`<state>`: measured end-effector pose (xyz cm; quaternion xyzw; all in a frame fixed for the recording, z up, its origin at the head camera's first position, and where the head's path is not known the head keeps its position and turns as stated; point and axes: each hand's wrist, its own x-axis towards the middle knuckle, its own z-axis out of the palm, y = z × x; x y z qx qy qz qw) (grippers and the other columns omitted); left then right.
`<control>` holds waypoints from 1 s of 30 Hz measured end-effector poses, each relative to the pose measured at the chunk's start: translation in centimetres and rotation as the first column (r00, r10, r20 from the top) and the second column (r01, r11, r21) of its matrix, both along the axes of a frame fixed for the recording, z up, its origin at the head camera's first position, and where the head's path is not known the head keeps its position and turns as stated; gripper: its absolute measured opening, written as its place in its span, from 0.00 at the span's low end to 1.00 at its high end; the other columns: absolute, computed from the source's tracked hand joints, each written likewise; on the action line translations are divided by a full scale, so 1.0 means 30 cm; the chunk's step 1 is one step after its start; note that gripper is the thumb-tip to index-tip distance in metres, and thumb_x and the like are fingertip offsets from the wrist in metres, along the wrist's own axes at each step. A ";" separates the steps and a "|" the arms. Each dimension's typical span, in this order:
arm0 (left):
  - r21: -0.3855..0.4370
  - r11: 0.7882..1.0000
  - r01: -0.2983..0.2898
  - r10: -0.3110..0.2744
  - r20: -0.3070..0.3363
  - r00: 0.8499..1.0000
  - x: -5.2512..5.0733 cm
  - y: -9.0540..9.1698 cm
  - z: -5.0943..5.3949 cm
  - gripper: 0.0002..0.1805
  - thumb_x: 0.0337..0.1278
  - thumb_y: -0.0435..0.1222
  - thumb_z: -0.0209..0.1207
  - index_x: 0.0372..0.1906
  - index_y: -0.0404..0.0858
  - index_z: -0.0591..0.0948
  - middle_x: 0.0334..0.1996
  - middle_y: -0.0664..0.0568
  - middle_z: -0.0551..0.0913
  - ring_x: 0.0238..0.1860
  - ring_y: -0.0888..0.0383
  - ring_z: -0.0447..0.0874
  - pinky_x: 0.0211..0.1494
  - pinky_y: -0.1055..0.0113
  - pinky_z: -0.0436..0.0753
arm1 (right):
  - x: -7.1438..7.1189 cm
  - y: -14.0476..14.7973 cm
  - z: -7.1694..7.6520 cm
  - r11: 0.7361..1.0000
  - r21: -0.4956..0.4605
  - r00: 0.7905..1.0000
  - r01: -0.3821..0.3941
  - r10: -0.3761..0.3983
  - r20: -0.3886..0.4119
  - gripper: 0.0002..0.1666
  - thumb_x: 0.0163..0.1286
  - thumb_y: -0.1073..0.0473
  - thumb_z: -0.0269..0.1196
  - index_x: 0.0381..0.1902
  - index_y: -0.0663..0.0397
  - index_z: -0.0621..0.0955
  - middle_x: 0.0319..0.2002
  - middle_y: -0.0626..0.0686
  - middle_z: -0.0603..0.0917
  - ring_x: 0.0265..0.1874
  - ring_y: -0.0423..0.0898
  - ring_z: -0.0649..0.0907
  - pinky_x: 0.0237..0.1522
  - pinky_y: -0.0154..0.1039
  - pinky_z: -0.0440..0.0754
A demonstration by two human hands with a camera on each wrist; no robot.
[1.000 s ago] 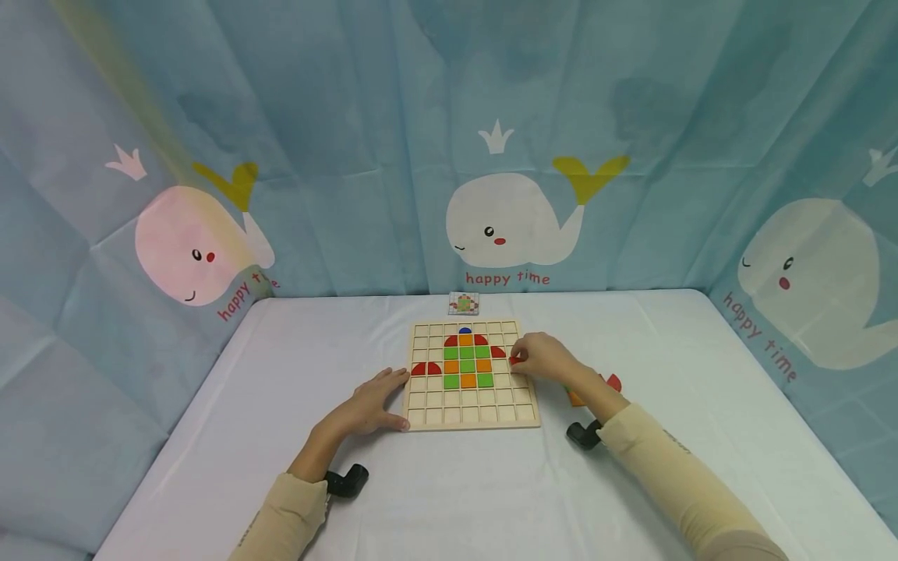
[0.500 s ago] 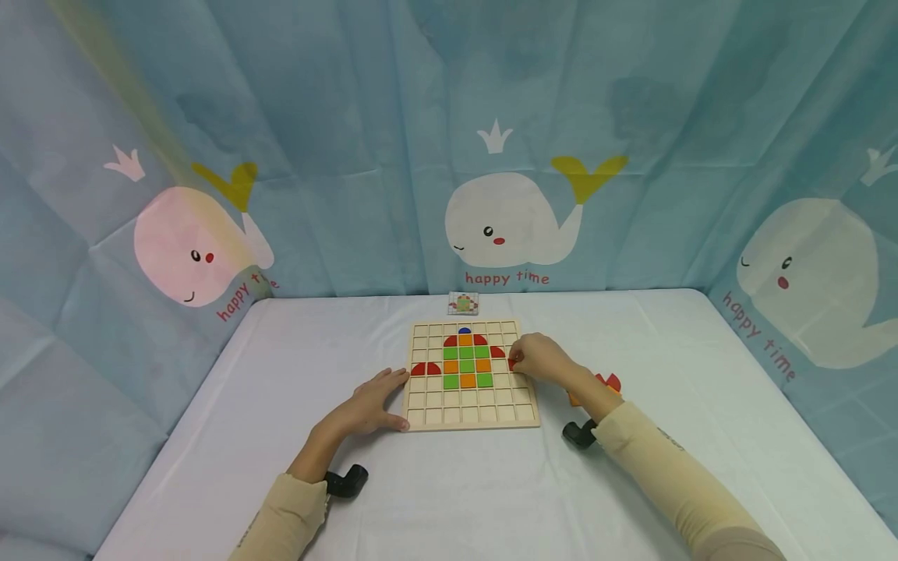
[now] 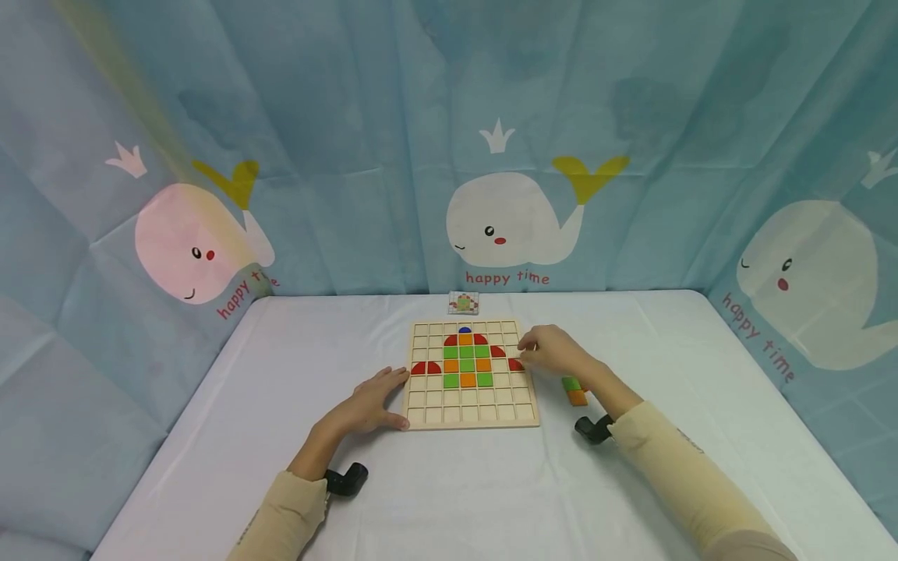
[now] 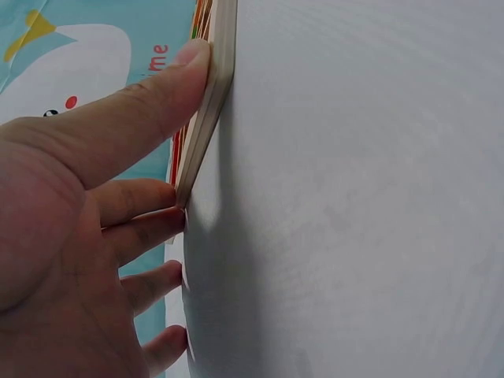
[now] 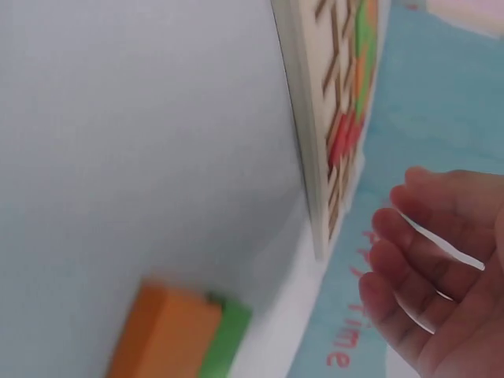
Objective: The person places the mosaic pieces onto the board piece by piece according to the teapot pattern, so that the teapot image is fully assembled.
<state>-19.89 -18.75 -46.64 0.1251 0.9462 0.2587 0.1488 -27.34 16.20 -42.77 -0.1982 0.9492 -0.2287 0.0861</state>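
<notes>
Left hand [image 3: 379, 401] lies spread against the left edge of the board [image 3: 484, 411] in the head view; the right hand [image 3: 557, 351], loosely bent, hovers by a red piece [image 3: 515, 365] on it: filling cells seems the step. Left wrist: thumb on the edge. Right wrist: fingers hold nothing, so the next move probably calls for pinching up loose pieces [image 5: 177, 331]

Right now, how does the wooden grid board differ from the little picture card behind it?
The wooden grid board is much larger than the picture card. The left hand touches the board, while the card lies untouched. The board holds separate coloured pieces; the card looks printed. Both lie on the white tablecloth and show red and green.
</notes>
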 end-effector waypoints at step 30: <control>-0.012 1.000 -0.006 0.006 0.026 1.000 0.000 -0.003 0.001 0.51 0.43 0.44 0.73 0.74 0.40 0.62 0.76 0.46 0.59 0.78 0.43 0.46 0.76 0.37 0.51 | 0.110 0.364 -0.026 0.994 0.034 0.989 0.106 -0.109 0.101 0.13 0.63 0.69 0.60 0.44 0.65 0.84 0.42 0.61 0.84 0.40 0.52 0.80 0.44 0.48 0.85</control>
